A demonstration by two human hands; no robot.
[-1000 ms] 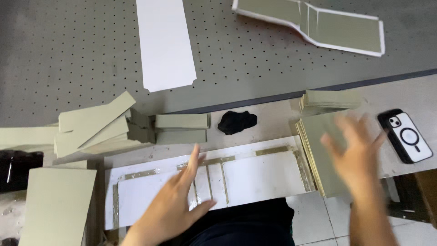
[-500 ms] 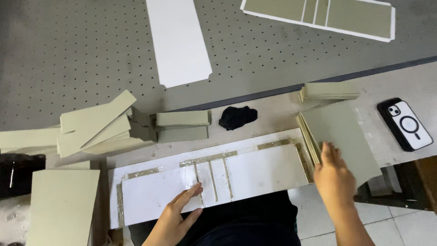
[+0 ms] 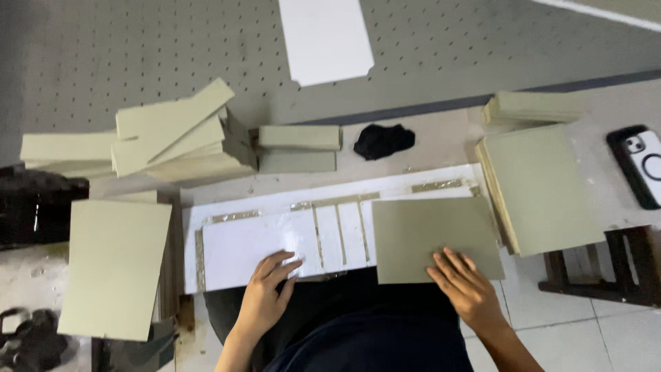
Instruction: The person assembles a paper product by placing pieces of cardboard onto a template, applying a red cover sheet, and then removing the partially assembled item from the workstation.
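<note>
A long white sheet (image 3: 241, 244) with glued grey strips lies along the near table edge. On its right end rests a grey-green board (image 3: 430, 231). My right hand (image 3: 467, 289) lies flat on that board's near edge, fingers spread. My left hand (image 3: 267, 293) rests with its fingertips on the white sheet's near edge, holding nothing. To the right sits a stack of the same large boards (image 3: 544, 186).
Piles of narrow grey-green strips (image 3: 172, 141), two short blocks (image 3: 298, 148), a black cloth (image 3: 383, 140), another board stack (image 3: 116, 265) at left, a smaller stack (image 3: 533, 107), a phone (image 3: 640, 165) at right. A white sheet (image 3: 325, 38) lies on the perforated grey surface behind.
My right hand took a grey-green board from the right stack and laid it on the white sheet's right end. My left hand slid back to the sheet's near edge.
</note>
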